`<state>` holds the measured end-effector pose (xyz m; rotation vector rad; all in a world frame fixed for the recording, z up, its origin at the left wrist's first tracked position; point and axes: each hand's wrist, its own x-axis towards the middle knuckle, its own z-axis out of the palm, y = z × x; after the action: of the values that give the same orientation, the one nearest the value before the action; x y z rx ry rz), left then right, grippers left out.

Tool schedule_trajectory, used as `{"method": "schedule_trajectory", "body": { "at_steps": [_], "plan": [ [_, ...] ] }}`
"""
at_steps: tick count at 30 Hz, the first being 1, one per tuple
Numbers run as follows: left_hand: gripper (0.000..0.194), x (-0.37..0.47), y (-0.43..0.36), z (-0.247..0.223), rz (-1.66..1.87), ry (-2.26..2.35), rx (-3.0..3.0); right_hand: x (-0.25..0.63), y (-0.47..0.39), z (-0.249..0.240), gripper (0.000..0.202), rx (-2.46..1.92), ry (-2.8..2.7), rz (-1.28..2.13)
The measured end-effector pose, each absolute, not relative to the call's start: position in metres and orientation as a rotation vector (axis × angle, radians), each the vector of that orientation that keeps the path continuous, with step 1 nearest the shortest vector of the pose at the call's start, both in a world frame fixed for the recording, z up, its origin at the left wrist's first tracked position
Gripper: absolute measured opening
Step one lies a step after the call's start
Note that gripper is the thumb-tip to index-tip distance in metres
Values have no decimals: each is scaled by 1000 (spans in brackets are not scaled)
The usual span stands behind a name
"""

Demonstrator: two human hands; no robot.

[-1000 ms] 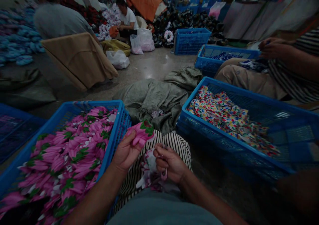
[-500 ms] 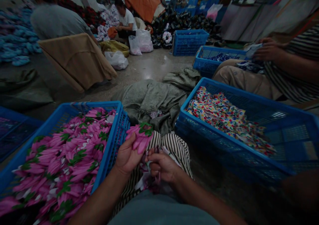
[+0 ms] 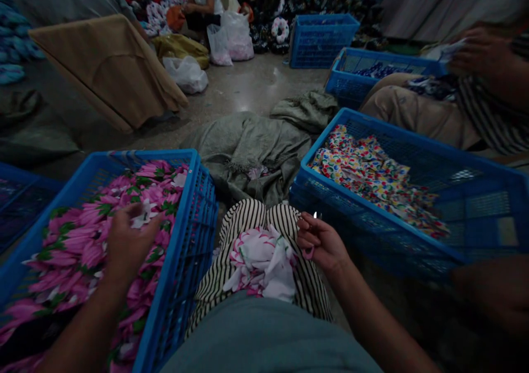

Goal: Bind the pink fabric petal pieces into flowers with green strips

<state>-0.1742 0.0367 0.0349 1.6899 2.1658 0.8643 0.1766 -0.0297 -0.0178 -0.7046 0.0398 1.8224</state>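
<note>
Over the crate on the left, my left hand (image 3: 130, 243) is spread, thumb and fingers apart. A white-and-pink cloth piece (image 3: 144, 214) shows just past its fingertips, seemingly loose on the pile of pink-and-green petal-shaped pieces (image 3: 86, 241). Above my right knee, my right hand (image 3: 324, 243) is closed round small thread snips (image 3: 309, 253); a pink finger loop and a bright blade tip show, the rest is hidden by the fingers. White fabric pieces with pink edges (image 3: 264, 257) lie bunched in my lap, on striped trousers.
The pink pieces fill a blue crate (image 3: 197, 169) at left. Another blue crate (image 3: 372, 210) at right holds colourful dotted fabric (image 3: 363, 169). Grey-green sacking (image 3: 252, 141) lies ahead on the floor. A co-worker in stripes (image 3: 487, 108) sits at right; a cloth-draped chair (image 3: 107, 70) stands ahead left.
My left hand has gone from my lap to the left crate and opened, letting go of the pink-and-green piece. My right hand has moved right, off the lap fabric. The view has tipped down.
</note>
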Motion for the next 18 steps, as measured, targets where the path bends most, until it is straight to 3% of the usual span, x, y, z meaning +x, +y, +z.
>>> {"method": "schedule_trajectory", "body": {
  "at_steps": [4, 9, 18],
  "plan": [
    [16, -96, -5, 10, 536, 1302, 2144, 171, -32, -22, 11, -738, 63, 1821],
    [12, -52, -17, -12, 325, 1326, 2073, 171, -39, -20, 12, -884, -59, 1690],
    [16, -43, 6, 9, 526, 1097, 1323, 155, -38, -20, 20, -1107, -496, 1510]
  ]
}}
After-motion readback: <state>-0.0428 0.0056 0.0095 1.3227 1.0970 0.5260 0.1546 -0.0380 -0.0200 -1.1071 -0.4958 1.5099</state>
